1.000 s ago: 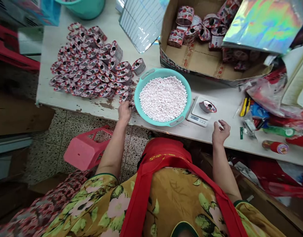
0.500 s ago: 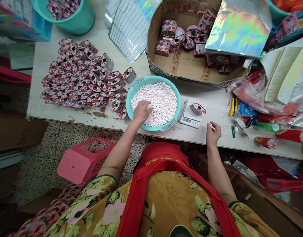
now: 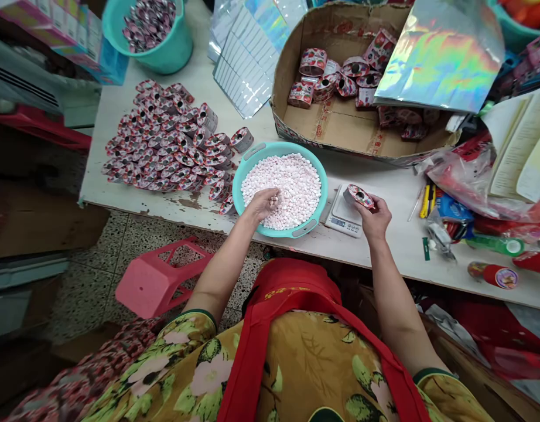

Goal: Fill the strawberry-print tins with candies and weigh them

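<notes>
A turquoise basin [image 3: 324, 187] full of small white and pale pink candies [image 3: 296, 184] stands at the table's front edge. Over its near left part, my left hand [image 3: 262, 205] is curled, with a few candies showing between the fingers. My right hand [image 3: 377, 220] grips a small red-and-white printed oval tub [image 3: 358, 197] with a dark hole in its top. The tub is tilted over the right side of a white digital scale [image 3: 347, 225]; whether it still touches the scale is hard to tell.
Many similar tubs [image 3: 164, 146] stand packed left of the basin. Behind it is a cardboard box [image 3: 340, 132] with more tubs, beside silver sheets [image 3: 248, 64]. A turquoise bucket [image 3: 173, 50] stands back left. A cutter [image 3: 427, 199] lies right; a pink stool [image 3: 158, 281] is below.
My right hand has moved left and taken hold of the tub on the scale, tilting it. My left hand has curled its fingers around some candies. The whole view has shifted slightly.
</notes>
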`<state>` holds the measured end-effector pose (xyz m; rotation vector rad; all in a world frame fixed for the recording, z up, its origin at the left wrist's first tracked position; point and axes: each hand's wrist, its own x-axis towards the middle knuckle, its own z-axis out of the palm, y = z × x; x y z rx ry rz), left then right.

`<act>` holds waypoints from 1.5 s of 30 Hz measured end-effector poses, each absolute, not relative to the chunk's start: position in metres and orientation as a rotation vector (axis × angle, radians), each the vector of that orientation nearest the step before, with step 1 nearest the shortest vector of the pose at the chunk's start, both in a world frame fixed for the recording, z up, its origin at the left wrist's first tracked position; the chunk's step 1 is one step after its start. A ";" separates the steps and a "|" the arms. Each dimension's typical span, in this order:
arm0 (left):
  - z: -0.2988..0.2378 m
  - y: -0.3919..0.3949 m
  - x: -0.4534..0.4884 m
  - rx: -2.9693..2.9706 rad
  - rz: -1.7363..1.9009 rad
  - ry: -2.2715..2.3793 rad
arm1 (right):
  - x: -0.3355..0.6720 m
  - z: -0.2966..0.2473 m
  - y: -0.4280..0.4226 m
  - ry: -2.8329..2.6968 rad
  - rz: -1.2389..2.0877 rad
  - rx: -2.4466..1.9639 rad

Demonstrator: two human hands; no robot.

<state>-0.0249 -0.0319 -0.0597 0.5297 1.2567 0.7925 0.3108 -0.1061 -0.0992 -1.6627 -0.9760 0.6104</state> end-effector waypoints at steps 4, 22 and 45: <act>-0.025 -0.035 -0.017 0.802 0.738 1.158 | 0.272 -0.052 -0.109 -1.207 0.609 -1.540; 0.019 -0.045 0.004 2.272 0.425 1.172 | 0.179 -0.037 -0.090 -1.546 0.857 -1.433; 0.001 -0.110 -0.205 1.408 0.159 2.552 | 0.263 0.013 0.160 -1.708 0.201 -1.607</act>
